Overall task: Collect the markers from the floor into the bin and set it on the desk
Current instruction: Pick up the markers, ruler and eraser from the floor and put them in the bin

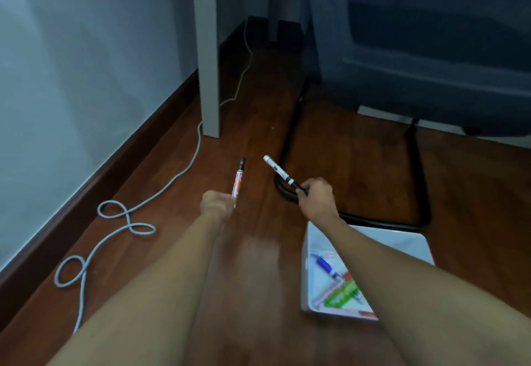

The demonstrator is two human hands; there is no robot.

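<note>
Your left hand (216,202) is closed around the lower end of an orange marker (238,182), which points up and away from you, black tip at the far end. Your right hand (316,199) pinches the dark end of a black marker (280,171); its white end angles up and to the left. Both markers are held above the floor (359,164), their far ends near each other but apart.

The bin (307,253), white and shallow, sits on the floor at lower right, partly under your right forearm. Inside it: a blue marker (326,265), a pink marker (329,293) and a green one (343,294), the pink and green lying close together. A red item shows at the bin's near edge; blurred, cannot tell what it is.

A grey cable (184,170) loops along the floor at left, beside the skirting and wall (71,78). A white desk leg (207,64) stands ahead of your left hand. The black chair frame (418,170) rests on the floor just beyond the bin and behind your right hand.
</note>
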